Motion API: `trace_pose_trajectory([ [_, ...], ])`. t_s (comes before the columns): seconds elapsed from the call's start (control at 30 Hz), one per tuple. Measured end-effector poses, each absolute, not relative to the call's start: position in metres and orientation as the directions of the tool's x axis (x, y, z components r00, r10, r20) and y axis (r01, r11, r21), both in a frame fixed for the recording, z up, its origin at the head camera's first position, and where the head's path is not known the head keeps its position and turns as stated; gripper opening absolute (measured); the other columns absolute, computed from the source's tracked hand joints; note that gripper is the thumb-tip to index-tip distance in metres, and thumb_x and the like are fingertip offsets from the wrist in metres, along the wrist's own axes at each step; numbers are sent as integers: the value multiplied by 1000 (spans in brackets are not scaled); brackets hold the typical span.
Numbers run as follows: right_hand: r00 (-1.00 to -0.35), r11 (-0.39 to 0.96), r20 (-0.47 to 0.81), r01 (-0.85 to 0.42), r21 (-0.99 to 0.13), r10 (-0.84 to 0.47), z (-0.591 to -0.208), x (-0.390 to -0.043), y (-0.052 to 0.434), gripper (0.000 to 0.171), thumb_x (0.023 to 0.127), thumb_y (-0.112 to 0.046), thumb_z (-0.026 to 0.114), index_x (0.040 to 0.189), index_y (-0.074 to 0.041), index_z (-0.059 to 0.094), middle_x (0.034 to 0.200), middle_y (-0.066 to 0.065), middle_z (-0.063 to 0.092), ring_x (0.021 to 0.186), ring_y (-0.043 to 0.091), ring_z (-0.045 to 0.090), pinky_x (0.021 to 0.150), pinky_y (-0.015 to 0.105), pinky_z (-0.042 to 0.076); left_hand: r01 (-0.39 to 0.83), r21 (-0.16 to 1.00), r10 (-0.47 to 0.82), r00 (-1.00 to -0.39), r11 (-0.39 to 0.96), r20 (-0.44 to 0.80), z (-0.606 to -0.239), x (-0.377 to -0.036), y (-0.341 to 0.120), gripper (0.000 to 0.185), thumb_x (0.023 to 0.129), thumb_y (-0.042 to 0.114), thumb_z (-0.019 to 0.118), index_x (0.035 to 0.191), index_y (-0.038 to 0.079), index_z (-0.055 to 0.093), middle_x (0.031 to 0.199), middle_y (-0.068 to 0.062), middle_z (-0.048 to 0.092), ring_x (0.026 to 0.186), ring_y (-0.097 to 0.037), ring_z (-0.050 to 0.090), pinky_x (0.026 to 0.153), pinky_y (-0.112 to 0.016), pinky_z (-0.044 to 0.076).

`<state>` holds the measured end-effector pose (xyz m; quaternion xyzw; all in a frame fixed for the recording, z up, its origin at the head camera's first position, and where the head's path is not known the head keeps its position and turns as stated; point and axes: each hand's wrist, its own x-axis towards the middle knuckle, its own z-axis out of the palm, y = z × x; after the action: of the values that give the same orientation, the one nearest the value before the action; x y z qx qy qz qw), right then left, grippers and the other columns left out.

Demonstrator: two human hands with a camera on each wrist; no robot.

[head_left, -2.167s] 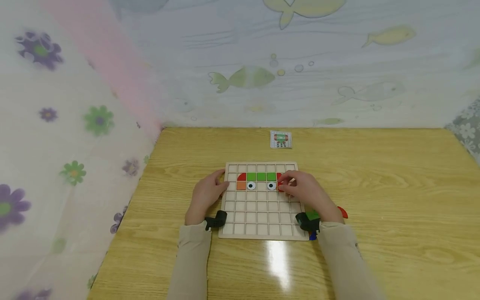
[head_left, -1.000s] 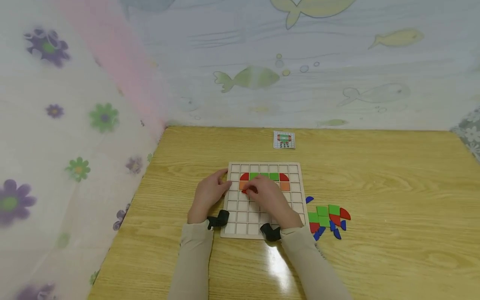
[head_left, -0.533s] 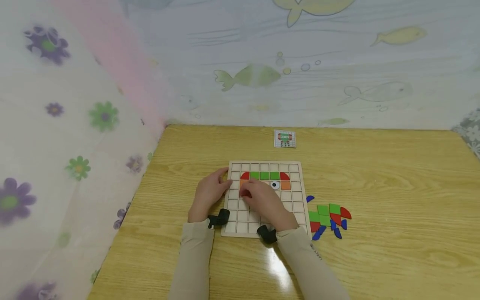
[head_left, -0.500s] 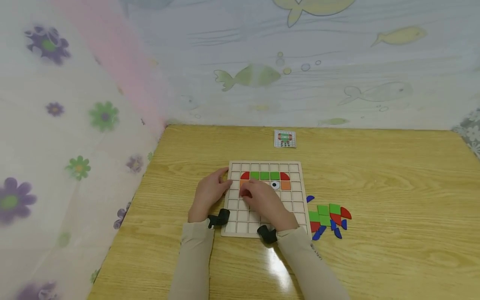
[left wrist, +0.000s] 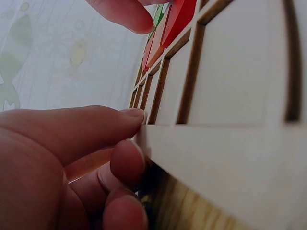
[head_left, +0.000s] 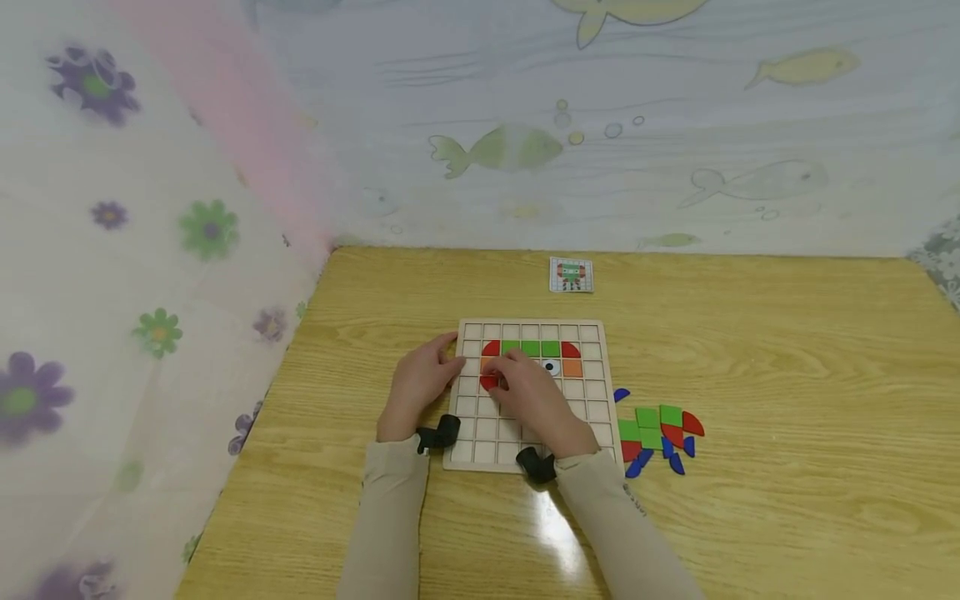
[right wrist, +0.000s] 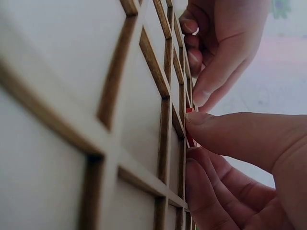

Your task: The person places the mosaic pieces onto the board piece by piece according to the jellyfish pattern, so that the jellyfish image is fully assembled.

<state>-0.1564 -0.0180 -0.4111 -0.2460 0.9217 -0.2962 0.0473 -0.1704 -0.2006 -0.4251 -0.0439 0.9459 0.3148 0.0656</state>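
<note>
A wooden grid board (head_left: 557,415) lies on the table. Its upper rows hold a red quarter-round (head_left: 491,347), three green squares (head_left: 530,347), another red piece (head_left: 570,350), an eye tile (head_left: 552,367) and an orange square (head_left: 572,367). My left hand (head_left: 429,382) grips the board's left edge (left wrist: 201,139), thumb on top and fingers (left wrist: 127,163) curled below. My right hand (head_left: 517,385) pinches a small red piece (head_left: 489,382) over a cell in the left columns, under the filled rows. The right wrist view shows that red piece (right wrist: 189,140) between thumb and finger at the grid.
Loose green, red and blue pieces (head_left: 658,433) lie on the table right of the board. A small picture card (head_left: 571,275) rests beyond the board. Patterned fabric hangs behind and to the left of the wooden table (head_left: 787,375).
My right hand left the board's right side, where an orange square now sits, and crossed to the left columns with a red piece. The left hand stayed on the edge.
</note>
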Motion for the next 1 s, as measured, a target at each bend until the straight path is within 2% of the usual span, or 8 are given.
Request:
trace_pose_trajectory([
  [0.23,-875,708,15,-401,-582,-483,-413,-158,-18,22,80,-16,66,102,-16,64,94,0,50,72,12,46,65,27,40,-136,579,-49,-985,804,-163,-423,-168,-201,47,86,32,57,130,21,47,65,2,54,54,-14,48,51,-28,36],
  [0.73,-875,711,35,-414,-569,-483,-414,-160,-17,20,81,-15,65,101,-16,64,92,-1,49,70,12,45,63,26,39,-131,577,-47,-986,806,-158,-423,-171,-199,46,86,33,56,130,22,47,63,3,54,52,-14,49,52,-29,36],
  [1.0,-869,658,24,-392,-643,-494,-410,-159,-9,21,83,-19,62,104,-17,63,93,-3,51,74,10,47,65,26,41,-141,576,-52,-984,805,-168,-422,-171,-199,47,86,32,57,130,22,47,63,2,54,52,-14,49,51,-29,36],
])
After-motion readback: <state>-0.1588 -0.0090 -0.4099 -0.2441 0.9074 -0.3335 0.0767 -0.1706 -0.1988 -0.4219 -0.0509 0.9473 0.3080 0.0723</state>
